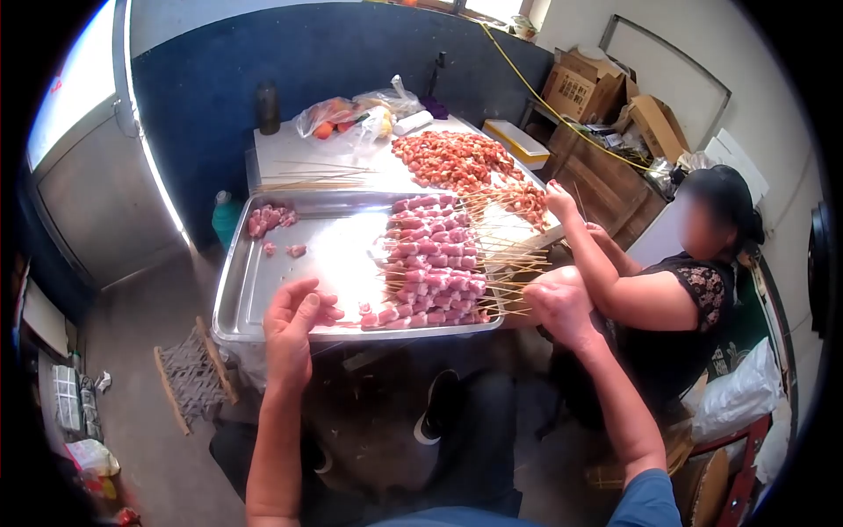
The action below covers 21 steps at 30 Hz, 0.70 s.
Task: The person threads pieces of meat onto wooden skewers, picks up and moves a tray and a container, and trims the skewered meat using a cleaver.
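Raw meat skewers [435,255] lie stacked in a row along the right side of a shiny metal tray [230,290], their bare sticks pointing right over its rim. My left hand [292,321] is at the tray's front edge, left of the nearest skewers, palm turned inward and fingers loosely bent and apart; nothing can be made out in it. Right of the tray, my right hand [564,306] is closed beside the stick ends; what it holds, if anything, is hidden. Loose meat pieces [270,220] lie in the tray's back left corner.
Behind the tray, a white table [303,158] bears a heap of red meat pieces [452,158], bare sticks [316,182] and plastic bags [347,114]. A co-worker [667,290] sits at the right, hands near the heap. A woven stool [195,373] stands at the left.
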Motion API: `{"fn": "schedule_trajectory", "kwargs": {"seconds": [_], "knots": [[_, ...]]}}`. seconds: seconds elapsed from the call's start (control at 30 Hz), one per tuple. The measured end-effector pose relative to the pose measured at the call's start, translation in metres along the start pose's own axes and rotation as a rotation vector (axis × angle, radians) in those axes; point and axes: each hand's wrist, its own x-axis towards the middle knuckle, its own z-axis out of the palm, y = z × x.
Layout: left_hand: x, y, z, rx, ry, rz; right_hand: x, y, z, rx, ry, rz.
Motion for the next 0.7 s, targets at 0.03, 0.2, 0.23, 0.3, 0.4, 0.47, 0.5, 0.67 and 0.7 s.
{"fn": "schedule_trajectory", "kwargs": {"seconds": [0.03,0.2,0.23,0.3,0.4,0.47,0.5,0.67,0.7], "knots": [[-0.001,0.000,0.001,0.007,-0.001,-0.008,-0.001,0.002,-0.001,-0.028,0.011,0.013],[-0.002,-0.002,0.002,0.036,0.007,-0.008,-0.008,0.001,-0.004,0.067,0.069,0.050],[-0.003,-0.001,0.002,0.040,0.017,-0.014,-0.012,-0.002,-0.003,0.064,0.039,0.061],[-0.002,0.000,0.003,0.042,0.026,-0.012,-0.015,-0.007,-0.004,0.063,0.001,0.070],[-0.003,-0.003,0.000,0.049,0.021,0.000,-0.017,-0.011,-0.009,0.058,-0.055,0.128],[-0.003,-0.004,0.000,0.045,0.010,0.007,-0.019,-0.007,-0.009,0.101,0.045,0.091],[-0.003,-0.003,-0.001,0.033,0.010,0.003,-0.018,-0.008,-0.010,0.099,0.045,0.090],[-0.005,-0.003,-0.004,0.023,0.016,0.005,-0.018,-0.026,-0.017,0.106,0.155,0.083],[-0.005,-0.003,-0.005,0.021,0.021,0.004,-0.018,-0.031,-0.017,0.107,0.154,0.084]]}}
